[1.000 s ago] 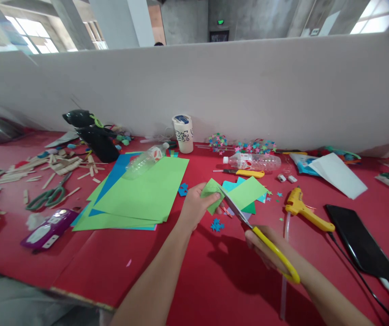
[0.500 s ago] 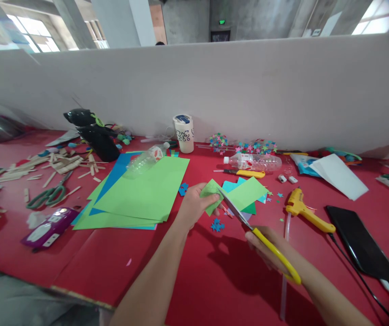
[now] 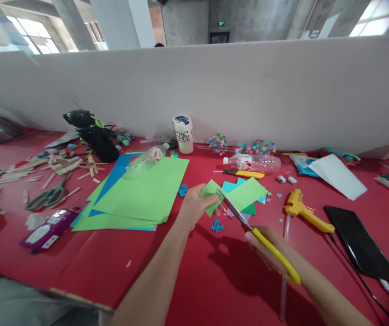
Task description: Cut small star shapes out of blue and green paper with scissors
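A small piece of light green paper [image 3: 211,190] is pinched in my left hand [image 3: 196,203], thumb on top. My right hand [image 3: 269,249] grips yellow-handled scissors [image 3: 238,210], whose blade tips meet the right edge of that paper. Behind the blades lies a light green strip [image 3: 248,194] over blue and darker green paper scraps. Blue paper stars [image 3: 217,226] rest on the table below my left hand, and another blue cutout [image 3: 183,190] sits to its left.
Green and blue sheets [image 3: 140,194] lie left under a clear bottle [image 3: 146,160]. Around are a cutter [image 3: 245,174], another bottle [image 3: 253,162], a glue gun [image 3: 306,213], a black phone-like slab [image 3: 360,244], a tumbler [image 3: 183,136], green-handled scissors [image 3: 48,197] and a purple device [image 3: 50,229].
Hands, paper and scissors hold almost the same pose. Only the camera view has shifted very slightly.
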`<state>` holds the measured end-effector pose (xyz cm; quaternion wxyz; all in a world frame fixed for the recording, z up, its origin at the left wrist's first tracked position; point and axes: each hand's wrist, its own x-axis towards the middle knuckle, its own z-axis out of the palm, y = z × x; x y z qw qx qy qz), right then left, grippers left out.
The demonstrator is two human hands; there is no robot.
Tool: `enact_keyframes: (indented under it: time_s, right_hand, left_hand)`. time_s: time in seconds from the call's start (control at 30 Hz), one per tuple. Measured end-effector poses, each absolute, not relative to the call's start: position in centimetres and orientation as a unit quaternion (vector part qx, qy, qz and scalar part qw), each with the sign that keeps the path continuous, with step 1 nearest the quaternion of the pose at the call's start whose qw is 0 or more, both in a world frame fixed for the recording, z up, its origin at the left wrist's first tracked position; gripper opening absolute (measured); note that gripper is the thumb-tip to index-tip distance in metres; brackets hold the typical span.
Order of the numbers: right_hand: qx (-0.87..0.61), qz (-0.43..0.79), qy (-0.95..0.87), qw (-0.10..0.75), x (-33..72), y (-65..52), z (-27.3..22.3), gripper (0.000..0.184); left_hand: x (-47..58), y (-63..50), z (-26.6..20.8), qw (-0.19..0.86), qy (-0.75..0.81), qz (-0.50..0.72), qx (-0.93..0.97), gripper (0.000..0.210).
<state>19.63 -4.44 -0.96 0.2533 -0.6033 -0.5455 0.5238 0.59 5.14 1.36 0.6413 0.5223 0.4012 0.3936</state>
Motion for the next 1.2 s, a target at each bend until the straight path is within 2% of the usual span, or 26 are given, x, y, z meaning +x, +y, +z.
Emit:
enact_keyframes:
  time_s: [0.2,0.37,0.57,0.9,1.2]
  right_hand:
    - [-0.599,0.529,-0.534,0.276,19.6,-4.4,-1.1,0.044]
    - [-0.572,0.561,-0.534,0.269,20.0,-4.5,-1.8,0.053]
    - [-0.546,0.581,-0.540,0.270,20.3,-4.8,-1.9,0.055]
    - [-0.559,0.584,-0.507,0.300,19.4,-5.2,-2.5,0.052]
    - [-0.526,0.609,-0.494,0.329,19.0,-5.4,-3.2,0.048]
  left_hand:
    - [0.9,5.1,1.1,0.646,0.396,0.413,0.505,0.021]
    - [0.9,5.2,0.7,0.626,0.398,0.441,0.505,0.024]
    - [0.8,5.2,0.6,0.648,0.389,0.439,0.486,0.028]
    - [1.9,4.3,1.1,0.624,0.386,0.482,0.479,0.016]
    - [2.6,3.9,0.2,0.615,0.377,0.519,0.459,0.017]
